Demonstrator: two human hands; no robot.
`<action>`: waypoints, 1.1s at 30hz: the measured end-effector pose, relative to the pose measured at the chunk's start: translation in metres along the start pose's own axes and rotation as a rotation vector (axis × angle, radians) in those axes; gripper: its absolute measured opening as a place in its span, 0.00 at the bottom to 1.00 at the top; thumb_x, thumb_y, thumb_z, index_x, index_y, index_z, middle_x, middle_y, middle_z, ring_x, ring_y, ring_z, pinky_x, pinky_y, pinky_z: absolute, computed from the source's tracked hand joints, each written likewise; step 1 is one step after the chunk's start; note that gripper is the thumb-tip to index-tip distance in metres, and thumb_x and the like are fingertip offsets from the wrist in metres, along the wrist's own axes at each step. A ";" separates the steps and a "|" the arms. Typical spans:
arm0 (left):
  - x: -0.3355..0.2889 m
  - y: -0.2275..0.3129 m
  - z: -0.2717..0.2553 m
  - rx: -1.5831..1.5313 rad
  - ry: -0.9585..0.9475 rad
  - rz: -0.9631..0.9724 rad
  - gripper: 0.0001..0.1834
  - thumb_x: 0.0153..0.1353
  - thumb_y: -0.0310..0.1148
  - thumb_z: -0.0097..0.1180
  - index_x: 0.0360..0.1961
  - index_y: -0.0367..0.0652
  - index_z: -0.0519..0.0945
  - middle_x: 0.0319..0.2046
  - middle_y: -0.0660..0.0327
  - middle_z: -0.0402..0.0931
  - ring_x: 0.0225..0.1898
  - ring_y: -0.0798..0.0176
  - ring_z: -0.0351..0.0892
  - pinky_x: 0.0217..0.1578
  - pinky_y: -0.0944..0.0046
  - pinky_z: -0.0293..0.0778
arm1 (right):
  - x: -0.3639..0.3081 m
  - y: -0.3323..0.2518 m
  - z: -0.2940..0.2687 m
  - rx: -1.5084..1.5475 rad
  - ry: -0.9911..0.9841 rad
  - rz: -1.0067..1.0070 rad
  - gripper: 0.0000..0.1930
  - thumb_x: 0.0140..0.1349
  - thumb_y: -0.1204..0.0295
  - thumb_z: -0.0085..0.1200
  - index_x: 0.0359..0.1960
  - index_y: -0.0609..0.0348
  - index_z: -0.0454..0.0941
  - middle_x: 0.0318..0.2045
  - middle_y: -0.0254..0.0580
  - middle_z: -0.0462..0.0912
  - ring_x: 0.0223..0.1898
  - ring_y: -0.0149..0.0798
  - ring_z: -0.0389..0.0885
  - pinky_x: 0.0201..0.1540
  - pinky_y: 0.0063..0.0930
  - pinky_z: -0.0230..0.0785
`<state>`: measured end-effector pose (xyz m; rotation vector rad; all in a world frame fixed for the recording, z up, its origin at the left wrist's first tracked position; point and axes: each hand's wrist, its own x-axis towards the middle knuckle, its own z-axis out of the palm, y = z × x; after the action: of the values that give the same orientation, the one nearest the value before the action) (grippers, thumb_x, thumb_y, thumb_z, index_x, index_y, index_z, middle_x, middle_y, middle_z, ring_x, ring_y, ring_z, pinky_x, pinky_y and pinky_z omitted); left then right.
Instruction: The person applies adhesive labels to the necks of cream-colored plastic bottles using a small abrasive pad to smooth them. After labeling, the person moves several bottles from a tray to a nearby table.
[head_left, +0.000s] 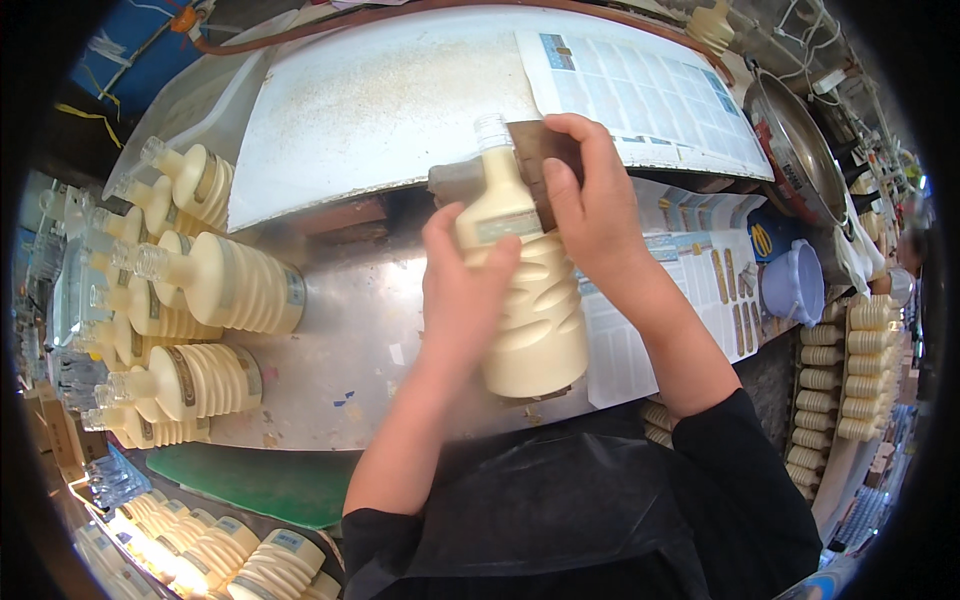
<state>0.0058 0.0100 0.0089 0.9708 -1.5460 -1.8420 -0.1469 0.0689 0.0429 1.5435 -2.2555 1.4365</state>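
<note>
The fingers [497,262] of the left hand [462,290] curl shut around the upper body of a cream-coloured ribbed plastic bottle [530,320] with a clear cap, held upright above the shiny metal desk [350,340]. The right hand [590,200] closes its fingers over the bottle's shoulder, pressing a brown band-like label [535,150] against the neck. Judging by this, the band is only partly seated on this bottle. To the left, a heap of similar cream bottles [200,300] lies on the desk, some already banded. More ribbed bottles [850,370] stand in rows at right, beside printed paper sheets [640,90].
</note>
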 end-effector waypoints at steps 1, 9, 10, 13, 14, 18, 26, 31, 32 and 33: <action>0.003 0.006 0.002 -0.065 -0.011 -0.062 0.35 0.67 0.44 0.62 0.67 0.38 0.62 0.59 0.45 0.73 0.57 0.55 0.77 0.58 0.55 0.74 | -0.002 0.008 -0.002 0.058 0.018 0.035 0.18 0.69 0.75 0.49 0.60 0.61 0.69 0.53 0.55 0.77 0.55 0.55 0.78 0.59 0.45 0.71; 0.003 -0.004 0.001 -0.270 -0.055 -0.044 0.23 0.78 0.46 0.45 0.63 0.41 0.65 0.54 0.55 0.74 0.53 0.65 0.75 0.56 0.62 0.73 | -0.015 0.045 0.007 0.143 0.130 0.040 0.20 0.69 0.76 0.50 0.62 0.63 0.68 0.58 0.55 0.77 0.59 0.54 0.77 0.63 0.41 0.68; 0.002 -0.001 0.002 -0.274 -0.035 -0.062 0.21 0.79 0.46 0.43 0.63 0.42 0.66 0.53 0.56 0.75 0.53 0.65 0.76 0.56 0.62 0.73 | -0.016 0.046 0.007 0.143 0.135 0.043 0.20 0.69 0.76 0.51 0.62 0.63 0.68 0.58 0.55 0.77 0.59 0.54 0.77 0.63 0.41 0.68; 0.001 0.002 0.005 -0.275 0.015 -0.054 0.20 0.82 0.42 0.36 0.63 0.40 0.69 0.55 0.56 0.76 0.55 0.62 0.78 0.59 0.59 0.74 | -0.013 0.041 0.001 0.168 0.125 0.039 0.18 0.72 0.74 0.49 0.62 0.64 0.69 0.57 0.52 0.77 0.58 0.47 0.76 0.63 0.37 0.67; 0.001 0.001 0.005 -0.293 0.032 -0.066 0.21 0.82 0.42 0.36 0.63 0.40 0.70 0.55 0.56 0.76 0.55 0.62 0.78 0.59 0.59 0.74 | -0.011 0.036 -0.004 0.180 0.117 0.035 0.18 0.73 0.73 0.49 0.62 0.64 0.70 0.56 0.51 0.77 0.57 0.44 0.75 0.63 0.35 0.66; 0.003 -0.004 0.004 -0.387 0.068 -0.097 0.23 0.82 0.44 0.35 0.64 0.39 0.71 0.57 0.56 0.77 0.57 0.62 0.78 0.59 0.58 0.74 | -0.008 0.007 -0.007 0.288 0.092 0.111 0.18 0.72 0.74 0.48 0.62 0.63 0.70 0.55 0.52 0.78 0.58 0.48 0.77 0.63 0.37 0.67; -0.011 0.013 0.013 -0.431 0.110 -0.168 0.29 0.82 0.53 0.33 0.66 0.42 0.70 0.60 0.58 0.76 0.61 0.60 0.75 0.62 0.56 0.72 | 0.006 -0.051 0.021 0.042 -0.074 0.000 0.11 0.71 0.74 0.45 0.53 0.62 0.70 0.47 0.58 0.76 0.47 0.61 0.78 0.50 0.50 0.73; -0.021 0.041 0.025 -0.356 0.090 -0.207 0.31 0.79 0.55 0.39 0.71 0.45 0.65 0.62 0.59 0.72 0.62 0.61 0.73 0.62 0.57 0.71 | 0.013 -0.062 0.048 -0.275 -0.164 -0.153 0.10 0.63 0.75 0.54 0.44 0.63 0.71 0.38 0.56 0.76 0.35 0.52 0.82 0.36 0.39 0.78; -0.018 0.041 0.030 -0.417 0.068 -0.203 0.30 0.78 0.55 0.42 0.69 0.45 0.67 0.62 0.59 0.74 0.61 0.60 0.74 0.60 0.57 0.72 | 0.011 -0.056 0.037 -0.246 -0.145 -0.138 0.11 0.63 0.75 0.54 0.46 0.63 0.70 0.39 0.56 0.76 0.37 0.53 0.82 0.38 0.41 0.78; -0.018 0.038 0.025 -0.482 0.077 -0.193 0.30 0.77 0.55 0.45 0.68 0.45 0.69 0.61 0.60 0.75 0.60 0.59 0.76 0.59 0.57 0.74 | 0.010 -0.058 0.025 -0.196 -0.144 -0.141 0.13 0.63 0.75 0.55 0.47 0.63 0.70 0.41 0.56 0.76 0.39 0.54 0.82 0.41 0.42 0.78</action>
<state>-0.0047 0.0316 0.0515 0.9655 -0.9178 -2.1436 -0.0976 0.0399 0.0711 1.7505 -2.2313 1.0659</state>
